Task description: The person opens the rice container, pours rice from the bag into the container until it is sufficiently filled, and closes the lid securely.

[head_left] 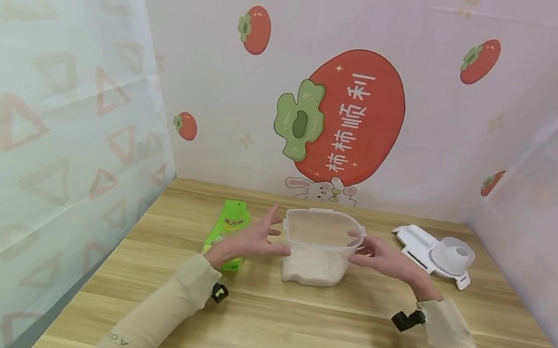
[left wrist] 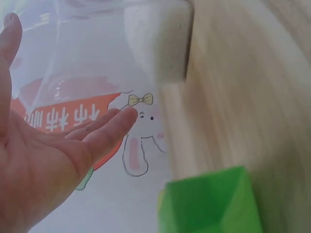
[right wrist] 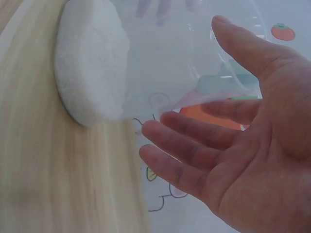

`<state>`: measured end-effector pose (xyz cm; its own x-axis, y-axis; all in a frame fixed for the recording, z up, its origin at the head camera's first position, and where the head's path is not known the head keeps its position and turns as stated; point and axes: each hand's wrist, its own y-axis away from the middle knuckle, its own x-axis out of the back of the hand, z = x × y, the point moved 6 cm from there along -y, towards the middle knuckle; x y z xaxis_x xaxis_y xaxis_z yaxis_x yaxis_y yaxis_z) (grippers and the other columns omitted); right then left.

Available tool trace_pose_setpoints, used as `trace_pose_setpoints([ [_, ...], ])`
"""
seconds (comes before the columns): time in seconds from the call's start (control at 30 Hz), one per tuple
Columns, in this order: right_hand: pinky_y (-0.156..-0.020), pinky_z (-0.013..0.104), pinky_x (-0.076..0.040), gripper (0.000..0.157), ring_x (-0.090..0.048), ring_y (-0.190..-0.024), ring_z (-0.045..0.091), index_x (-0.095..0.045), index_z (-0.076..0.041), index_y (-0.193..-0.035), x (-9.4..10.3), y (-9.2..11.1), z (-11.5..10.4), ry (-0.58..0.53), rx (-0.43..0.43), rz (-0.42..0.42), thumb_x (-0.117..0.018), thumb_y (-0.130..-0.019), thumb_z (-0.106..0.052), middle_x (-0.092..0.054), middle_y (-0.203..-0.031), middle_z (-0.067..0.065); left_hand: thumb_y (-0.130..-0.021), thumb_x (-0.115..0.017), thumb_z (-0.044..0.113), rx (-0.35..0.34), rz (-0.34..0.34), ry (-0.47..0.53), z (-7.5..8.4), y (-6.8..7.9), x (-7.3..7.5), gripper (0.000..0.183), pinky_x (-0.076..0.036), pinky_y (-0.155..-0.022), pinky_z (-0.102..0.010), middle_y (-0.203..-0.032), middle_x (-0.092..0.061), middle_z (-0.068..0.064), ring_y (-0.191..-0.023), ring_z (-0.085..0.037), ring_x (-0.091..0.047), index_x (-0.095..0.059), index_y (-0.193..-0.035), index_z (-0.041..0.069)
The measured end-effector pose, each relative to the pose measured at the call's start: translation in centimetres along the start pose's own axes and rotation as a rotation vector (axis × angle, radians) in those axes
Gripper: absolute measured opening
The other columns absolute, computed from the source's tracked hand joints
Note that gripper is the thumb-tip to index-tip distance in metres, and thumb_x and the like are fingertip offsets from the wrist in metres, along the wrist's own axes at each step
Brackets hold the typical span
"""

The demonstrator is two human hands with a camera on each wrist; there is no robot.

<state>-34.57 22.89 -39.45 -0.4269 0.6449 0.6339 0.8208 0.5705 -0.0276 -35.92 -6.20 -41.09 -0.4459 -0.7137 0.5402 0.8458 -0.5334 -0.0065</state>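
Note:
A clear plastic container (head_left: pixel 323 231) stands on the table with white grainy contents (head_left: pixel 315 265) in its lower part. To its left my left hand (head_left: pixel 256 239) is spread, fingers extended and thumb close to the container's side. My right hand (head_left: pixel 383 257) is at the opposite side, fingertips right by the wall. In the right wrist view the right hand (right wrist: pixel 233 141) shows loosely bent fingers and a bare palm. The left wrist view shows the left hand (left wrist: pixel 53 145) with nothing in its palm. The container's top is uncovered.
A green packet (head_left: pixel 232 223) lies behind my left wrist, partly covered by it. At the right, a white lid (head_left: pixel 418 244) with a round translucent cup (head_left: pixel 453 256) on it rests on the wooden table (head_left: pixel 302 332). Printed cloth hangs at the back and both sides.

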Motion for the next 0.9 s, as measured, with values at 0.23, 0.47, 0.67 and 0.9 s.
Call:
trace_pose_setpoints([
  [0.23,-0.086,0.027,-0.053,0.048,-0.062,-0.113,0.026,-0.048,-0.007,-0.140,2.3,1.0,0.1,0.049,-0.032,0.018,-0.060,-0.098,-0.027,-0.064,-0.125,0.018,-0.078,-0.082,0.043,-0.022,-0.035,0.049,0.0,-0.9,-1.9,0.125,-0.039,-0.112,-0.046,-0.160,-0.025,-0.012,-0.142,-0.031,-0.040,0.017,-0.154,0.030],
  [0.47,-0.085,0.028,-0.054,0.048,-0.067,-0.103,0.016,-0.051,-0.010,-0.138,5.1,2.1,0.7,0.131,-0.096,0.099,-0.060,-0.098,-0.034,-0.065,-0.124,0.014,-0.076,-0.081,0.049,-0.012,0.003,0.012,-0.1,-1.6,-3.0,0.125,-0.031,-0.118,-0.048,-0.158,-0.029,-0.014,-0.146,-0.029,-0.032,0.016,-0.154,0.028],
  [0.67,-0.082,0.024,-0.054,0.045,-0.067,-0.101,0.016,-0.054,-0.011,-0.135,6.5,2.6,1.3,0.195,-0.105,0.169,-0.059,-0.098,-0.036,-0.067,-0.121,0.012,-0.078,-0.079,0.048,-0.015,0.025,0.031,-0.1,-1.5,-3.1,0.114,-0.038,-0.112,-0.048,-0.146,-0.041,-0.015,-0.136,-0.029,-0.044,0.006,-0.153,0.030],
  [0.9,-0.077,0.021,-0.051,0.040,-0.062,-0.095,0.000,-0.056,-0.006,-0.133,8.0,3.7,1.3,0.277,-0.100,0.277,-0.056,-0.100,-0.030,-0.068,-0.119,0.017,-0.080,-0.078,0.041,-0.030,0.026,0.020,-0.1,-1.5,-3.2,0.099,-0.044,-0.104,-0.045,-0.136,-0.050,-0.012,-0.127,-0.027,-0.049,-0.008,-0.149,0.024],
])
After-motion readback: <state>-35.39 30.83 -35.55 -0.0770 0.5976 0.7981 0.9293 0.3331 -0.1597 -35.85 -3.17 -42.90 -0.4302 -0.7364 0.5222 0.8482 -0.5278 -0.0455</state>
